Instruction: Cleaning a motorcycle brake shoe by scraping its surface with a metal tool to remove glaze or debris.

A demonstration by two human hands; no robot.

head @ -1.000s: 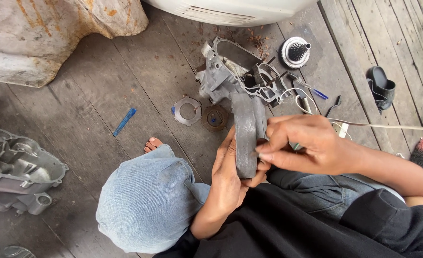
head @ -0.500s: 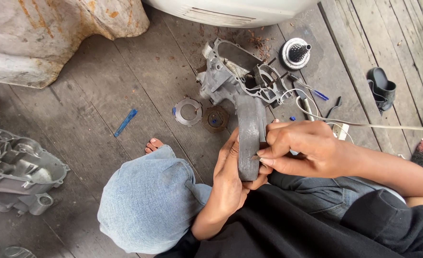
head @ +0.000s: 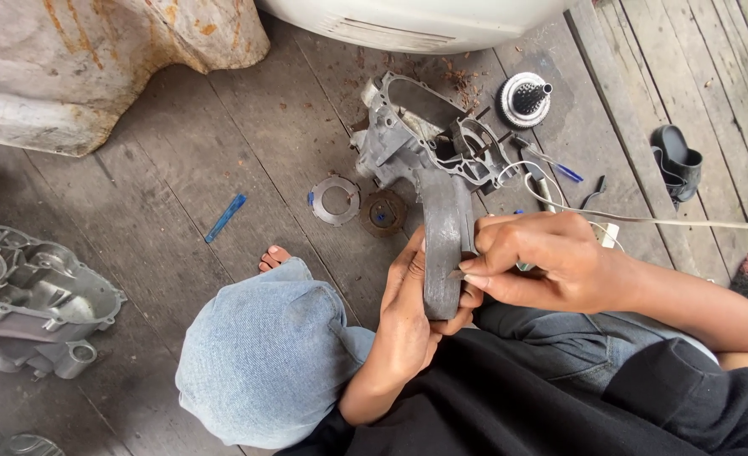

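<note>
Two hands work on a grey metal engine case on a wooden floor.

The left hand (head: 408, 308) wraps around the long, flat arm of the engine case (head: 429, 169), its grip closed on the dull, rough metal from the side. The right hand (head: 539, 262) has its grip pinched narrow on a small thin tool (head: 457, 274), whose tip touches the same arm. The case lies on the floor (head: 180, 177), made of worn grey planks, and its far end is lumpy with round holes. Just beside the case sit a flat metal ring (head: 335, 200) and a dark, rusty round disc (head: 382, 212). A thin blue strip (head: 225, 218) lies well apart to the left. A shiny ribbed cone part (head: 526, 99) stands near the top. Another silver engine cover (head: 32, 304) rests at the left edge. A bent knee in soft blue jeans (head: 264, 363) is close to the left hand.
</note>
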